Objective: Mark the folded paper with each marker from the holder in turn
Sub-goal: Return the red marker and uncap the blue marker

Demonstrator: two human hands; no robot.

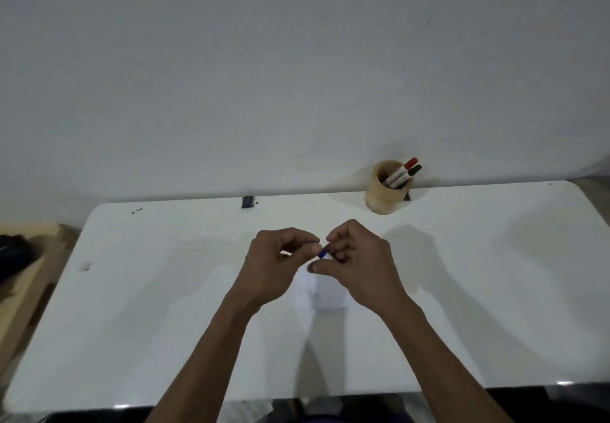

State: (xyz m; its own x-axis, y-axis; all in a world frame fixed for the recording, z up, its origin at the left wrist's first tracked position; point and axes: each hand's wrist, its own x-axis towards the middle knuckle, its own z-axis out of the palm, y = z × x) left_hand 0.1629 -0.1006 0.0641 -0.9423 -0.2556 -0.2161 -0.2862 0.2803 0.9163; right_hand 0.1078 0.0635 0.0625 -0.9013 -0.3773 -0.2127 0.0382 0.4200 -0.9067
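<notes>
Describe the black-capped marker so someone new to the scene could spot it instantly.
Start at the white table and go to its far edge by the wall, where a round tan wooden holder stands right of centre. Two markers lean out of it toward the right. The black-capped marker is the lower one, just beneath the red-capped marker.

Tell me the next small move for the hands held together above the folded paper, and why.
Probably pull the hands apart to uncap the blue marker. The left hand and right hand pinch it between them above the folded white paper, and no tip shows. The red-capped marker and black-capped marker wait in the round wooden holder.
</notes>
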